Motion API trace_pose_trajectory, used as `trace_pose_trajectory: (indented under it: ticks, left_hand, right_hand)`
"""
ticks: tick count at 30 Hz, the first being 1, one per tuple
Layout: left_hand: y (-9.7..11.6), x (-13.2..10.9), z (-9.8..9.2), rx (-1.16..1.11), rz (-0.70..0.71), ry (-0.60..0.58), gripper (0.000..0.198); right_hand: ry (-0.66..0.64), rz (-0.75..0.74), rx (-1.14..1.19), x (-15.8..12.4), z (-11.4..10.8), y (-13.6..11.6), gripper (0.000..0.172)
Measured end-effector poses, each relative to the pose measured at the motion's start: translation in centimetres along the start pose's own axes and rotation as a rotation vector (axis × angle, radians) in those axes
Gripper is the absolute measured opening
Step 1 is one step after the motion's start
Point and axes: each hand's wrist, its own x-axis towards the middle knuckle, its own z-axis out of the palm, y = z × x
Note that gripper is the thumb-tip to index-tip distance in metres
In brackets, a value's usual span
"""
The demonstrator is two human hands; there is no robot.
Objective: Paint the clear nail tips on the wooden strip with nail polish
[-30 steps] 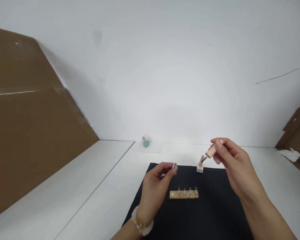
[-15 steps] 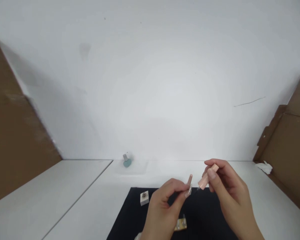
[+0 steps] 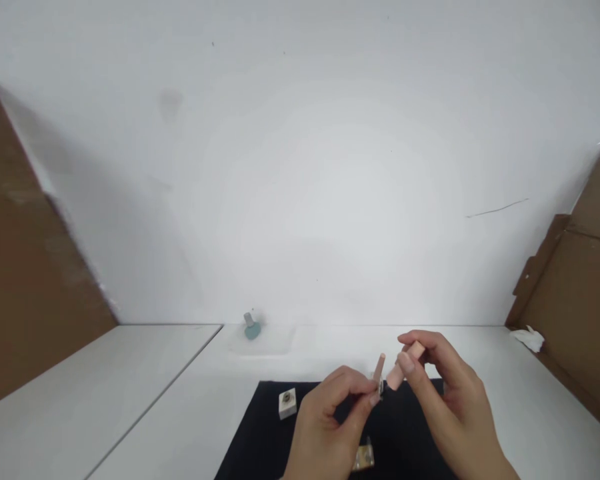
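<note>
My left hand (image 3: 329,417) is closed, its thumb and forefinger pinching a slim pink piece (image 3: 379,367) that looks like a false nail, with a small clear part at its base. In my right hand (image 3: 447,393) is a nail polish brush (image 3: 403,367) by its pink, block-like cap. The cap slants down to the left, its lower end close beside the pink piece. Whether the bristles touch that piece I cannot tell. Below my hands a small yellow block with clear bits (image 3: 364,457) lies on a black mat (image 3: 400,433), partly hidden by my left hand.
A white cube with a round metal top (image 3: 287,404) stands on the mat's left part. Farther back is a teal bottle with a grey cap (image 3: 251,327). White crumpled tissue (image 3: 529,339) lies at the right, by a cardboard panel (image 3: 580,300). Another cardboard panel (image 3: 35,253) stands left.
My right hand has moved left and slightly down, bringing the brush up to the pink piece in my left hand. My left hand has barely shifted.
</note>
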Motion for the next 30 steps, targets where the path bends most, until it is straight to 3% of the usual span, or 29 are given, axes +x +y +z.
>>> trace_pose_trajectory:
  ticks: [7, 14, 22, 27, 30]
  left_hand:
    - [-0.2, -0.2, 0.0, -0.032, 0.049, -0.026, 0.012]
    - [0.2, -0.1, -0.2, -0.026, -0.011, -0.023, 0.013]
    - [-0.4, -0.3, -0.3, -0.054, -0.006, -0.024, 0.011]
    - [0.0, -0.1, -0.3, -0.034, 0.017, -0.051, 0.014]
    - [0.2, -0.1, -0.3, -0.010, 0.050, -0.039, 0.014]
  right_hand:
    - [0.110, 0.013, -0.068, 0.3, -0.4, 0.2, 0.012]
    - [-0.144, -0.056, -0.055, 0.3, -1.0, -0.1, 0.009]
    - [0.116, 0.009, -0.086, 0.2, -0.3, -0.2, 0.012]
    - [-0.072, 0.017, -0.022, 0.1, -0.5, -0.7, 0.015]
    - [-0.038, -0.022, -0.089, 0.1, -0.5, 0.0, 0.011]
